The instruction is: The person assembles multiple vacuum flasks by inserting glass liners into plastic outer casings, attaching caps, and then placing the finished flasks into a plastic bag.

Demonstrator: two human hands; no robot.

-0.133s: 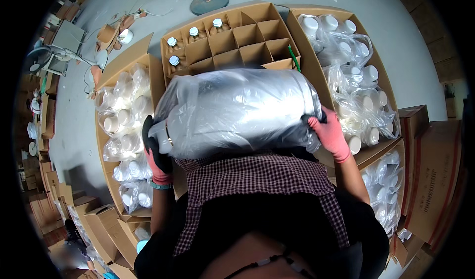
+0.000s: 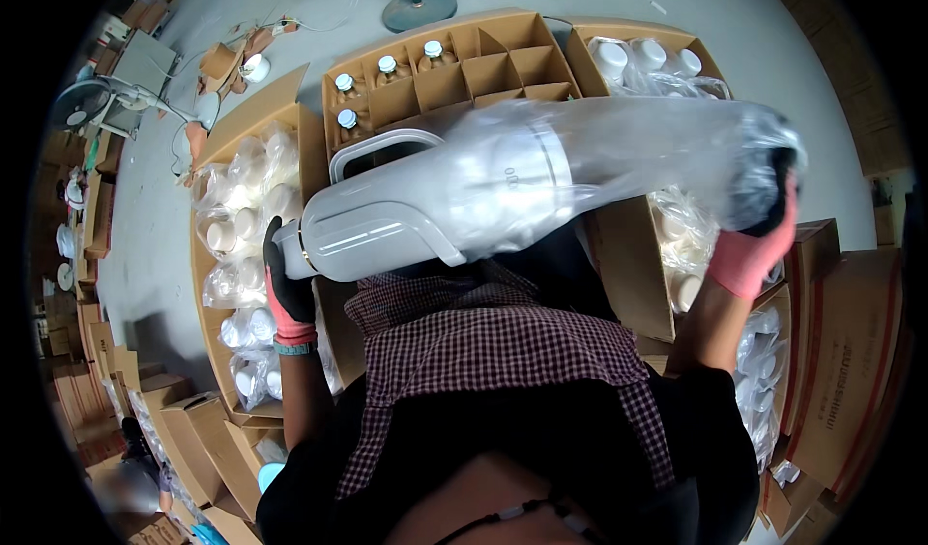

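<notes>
A grey insulated jug (image 2: 372, 231) with a curved handle and a gold ring near its narrow end lies sideways in front of me. My left hand (image 2: 290, 284), in a pink and black glove, grips that narrow end. A clear plastic bag (image 2: 657, 149) still covers the jug's wide end and stretches off to the right. Far out at the right, my right hand (image 2: 759, 236), gloved alike, is closed on the bunched end of the bag. The jug's handle side and narrow part are bare of plastic.
Beyond the jug stands a divided carton (image 2: 445, 91) with several capped bottles in some compartments. Open cartons of bagged, white-capped items flank me at left (image 2: 309, 149) and right (image 2: 628, 265). A stand's round base (image 2: 419, 10) and a fan (image 2: 82, 105) stand farther off.
My right hand has moved right and up, drawing the bag off the jug's narrow part. The handle and grey body there are now uncovered. My left hand has stayed at the narrow end.
</notes>
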